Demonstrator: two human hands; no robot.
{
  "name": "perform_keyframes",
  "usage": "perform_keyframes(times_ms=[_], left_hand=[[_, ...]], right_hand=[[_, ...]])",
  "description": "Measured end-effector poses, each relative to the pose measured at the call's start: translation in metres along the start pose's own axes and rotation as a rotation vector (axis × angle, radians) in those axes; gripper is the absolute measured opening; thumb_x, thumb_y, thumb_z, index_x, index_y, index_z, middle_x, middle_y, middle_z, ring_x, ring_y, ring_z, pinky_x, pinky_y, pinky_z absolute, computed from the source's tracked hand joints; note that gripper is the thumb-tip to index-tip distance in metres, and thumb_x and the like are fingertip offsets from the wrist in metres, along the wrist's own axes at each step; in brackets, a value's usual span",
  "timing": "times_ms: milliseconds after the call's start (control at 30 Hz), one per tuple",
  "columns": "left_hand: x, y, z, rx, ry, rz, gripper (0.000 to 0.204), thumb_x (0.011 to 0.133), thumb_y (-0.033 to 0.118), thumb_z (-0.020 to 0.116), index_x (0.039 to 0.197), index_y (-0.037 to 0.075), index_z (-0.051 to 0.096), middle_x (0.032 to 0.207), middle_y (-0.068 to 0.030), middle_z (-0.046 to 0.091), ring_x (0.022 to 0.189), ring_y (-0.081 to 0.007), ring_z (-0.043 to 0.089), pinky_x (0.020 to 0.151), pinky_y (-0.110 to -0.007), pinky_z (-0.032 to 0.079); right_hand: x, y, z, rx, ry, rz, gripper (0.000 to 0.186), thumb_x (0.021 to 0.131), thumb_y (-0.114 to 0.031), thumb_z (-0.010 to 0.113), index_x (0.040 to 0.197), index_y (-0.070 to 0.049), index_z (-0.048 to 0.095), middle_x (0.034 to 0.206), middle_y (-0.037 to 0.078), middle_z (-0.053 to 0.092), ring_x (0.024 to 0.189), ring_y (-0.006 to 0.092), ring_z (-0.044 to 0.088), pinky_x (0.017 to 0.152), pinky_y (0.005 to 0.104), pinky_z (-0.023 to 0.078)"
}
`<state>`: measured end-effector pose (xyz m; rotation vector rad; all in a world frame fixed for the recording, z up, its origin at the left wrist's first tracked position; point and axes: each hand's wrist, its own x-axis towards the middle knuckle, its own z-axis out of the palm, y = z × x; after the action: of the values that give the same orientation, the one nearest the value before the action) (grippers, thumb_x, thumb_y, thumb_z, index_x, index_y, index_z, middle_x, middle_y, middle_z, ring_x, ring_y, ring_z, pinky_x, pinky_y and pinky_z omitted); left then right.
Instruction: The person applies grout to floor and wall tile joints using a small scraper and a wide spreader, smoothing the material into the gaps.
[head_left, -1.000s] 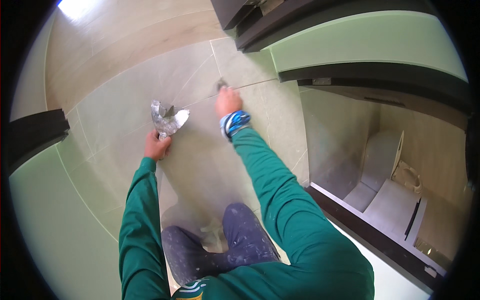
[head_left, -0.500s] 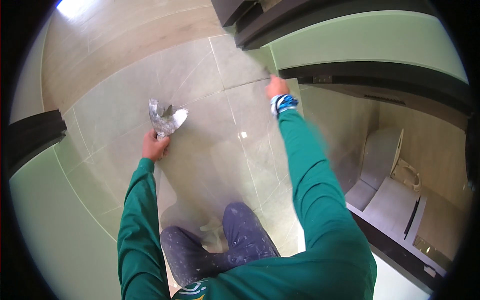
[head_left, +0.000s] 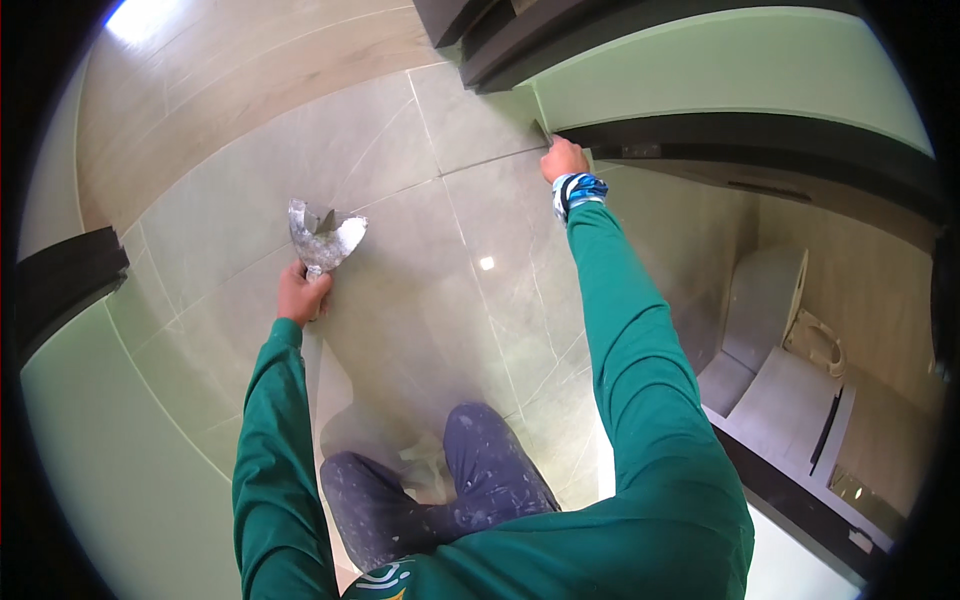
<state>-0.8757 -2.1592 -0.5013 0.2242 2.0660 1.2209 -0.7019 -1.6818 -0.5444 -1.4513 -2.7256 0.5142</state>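
Over the grey floor tiles (head_left: 390, 230), the person's two hands are well apart, each closed on something of its own. The left hand (head_left: 304, 294) grips the narrow near end of a cut-open container (head_left: 318, 250) — silvery, rough-edged, with a bright white flap on its right side. Whether that container touches the tiles cannot be told. The right hand (head_left: 566, 160) reaches farther out, clamped on a thin grey blade (head_left: 541, 130), which pokes out past the knuckles near the corner where the light green wall (head_left: 720, 60) meets the dark door frame (head_left: 720, 130); its exact contact is too small to make out. A blue, white and black wristband (head_left: 578, 193) sits between the right hand and the green sleeve (head_left: 625, 300). Dark trousers (head_left: 480, 450), speckled with pale spots, show between the forearms. At upper left, wood-look flooring (head_left: 250, 60) borders the tiles.
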Motion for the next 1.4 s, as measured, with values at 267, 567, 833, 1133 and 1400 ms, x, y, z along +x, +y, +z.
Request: perform_keyframes(times_ms=[267, 567, 833, 1133, 1400], left_hand=[[-0.008, -0.019, -0.012, 0.004, 0.062, -0.035, 0.011, 0.081, 0.006, 0.065, 0.089, -0.001, 0.061, 0.068, -0.0057, 0.062, 0.045, -0.0146, 0.055, 0.04, -0.032, 0.046], [0.0, -0.026, -0.01, 0.016, 0.056, -0.036, 0.017, 0.081, 0.008, 0.067, 0.094, -0.002, 0.064, 0.067, -0.0064, 0.063, 0.046, -0.0147, 0.058, 0.042, -0.032, 0.049], [-0.007, -0.024, -0.013, 0.009, 0.04, -0.005, 0.02, 0.081, 0.011, 0.069, 0.096, -0.002, 0.066, 0.07, -0.0051, 0.065, 0.047, -0.0136, 0.059, 0.043, -0.032, 0.049], [-0.014, -0.018, -0.014, 0.065, 0.01, -0.01, 0.027, 0.082, 0.015, 0.069, 0.104, -0.002, 0.068, 0.073, -0.0061, 0.067, 0.052, -0.014, 0.063, 0.047, -0.033, 0.053], [-0.01, -0.013, -0.019, 0.026, -0.085, 0.054, 0.027, 0.083, 0.014, 0.067, 0.105, -0.001, 0.066, 0.071, -0.004, 0.064, 0.048, -0.0129, 0.06, 0.045, -0.031, 0.05]], right_hand=[[-0.065, -0.071, 0.032, 0.04, -0.038, -0.165, 0.028, 0.091, -0.013, 0.056, 0.115, -0.005, 0.069, 0.109, 0.019, 0.072, 0.106, 0.04, 0.068, 0.093, 0.0506, 0.055], [-0.151, -0.163, 0.087, 0.08, 0.102, -0.34, 0.034, 0.096, -0.014, 0.054, 0.125, -0.001, 0.065, 0.121, 0.02, 0.067, 0.113, 0.0403, 0.064, 0.091, 0.0514, 0.056], [-0.063, -0.169, 0.005, 0.376, -0.028, -0.206, 0.028, 0.092, -0.022, 0.061, 0.103, 0.001, 0.072, 0.104, 0.028, 0.071, 0.099, 0.0481, 0.068, 0.091, 0.0543, 0.054], [-0.02, -0.211, -0.006, 0.839, -0.369, -0.153, 0.026, 0.093, -0.017, 0.067, 0.103, 0.006, 0.071, 0.085, 0.013, 0.071, 0.083, 0.0206, 0.073, 0.058, 0.0373, 0.06], [-0.167, -0.187, 0.007, 1.123, -0.427, -0.499, 0.041, 0.099, 0.0, 0.059, 0.14, 0.0, 0.059, 0.111, 0.009, 0.073, 0.095, 0.016, 0.07, 0.092, 0.0305, 0.056]])
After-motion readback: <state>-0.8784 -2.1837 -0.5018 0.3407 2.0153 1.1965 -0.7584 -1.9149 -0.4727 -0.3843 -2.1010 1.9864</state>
